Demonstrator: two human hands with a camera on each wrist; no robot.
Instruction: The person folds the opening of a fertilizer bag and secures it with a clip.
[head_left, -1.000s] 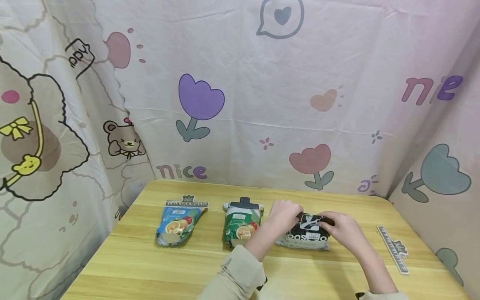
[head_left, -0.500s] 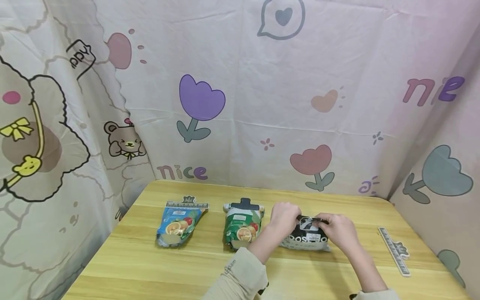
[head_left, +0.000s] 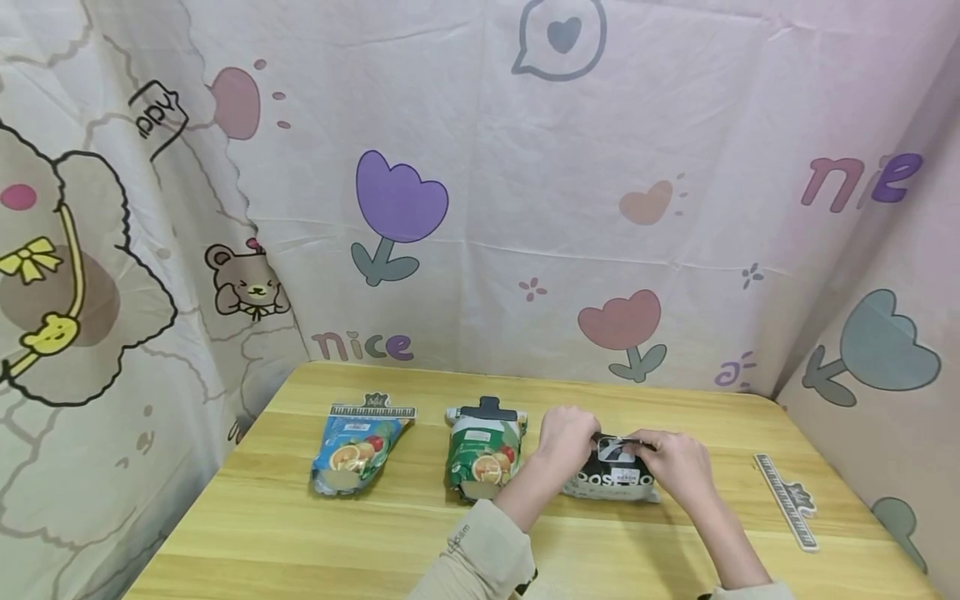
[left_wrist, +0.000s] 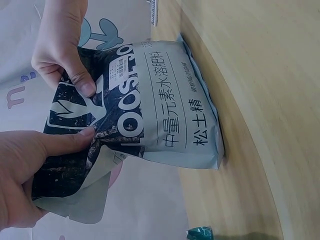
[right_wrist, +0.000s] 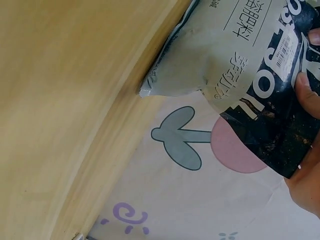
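A black and grey fertilizer bag (head_left: 615, 487) stands on the table, its printed front toward me. My left hand (head_left: 567, 437) pinches the bag's black top part on the left, while my right hand (head_left: 677, 461) pinches it on the right. Both thumbs press the front near the middle, as the left wrist view shows: the left thumb (left_wrist: 70, 141) lies close to the right thumb (left_wrist: 82, 80). Below the left hand, an outer corner of the top flares out. In the right wrist view the grey lower part of the bag (right_wrist: 200, 55) meets the tabletop. Fingers behind the bag are mostly hidden.
Left of the fertilizer bag lies a green pouch (head_left: 480, 454) with a black clip (head_left: 489, 408). Farther left is a blue pouch (head_left: 352, 454) under a keyboard-patterned clip (head_left: 372, 410). A similar loose clip (head_left: 786, 502) lies at the table's (head_left: 247, 517) right. A printed curtain (head_left: 480, 125) hangs behind.
The bag's top has been drawn lower and tighter between both hands, and the right hand has shifted slightly left and down. Pouches and clips stay in place.
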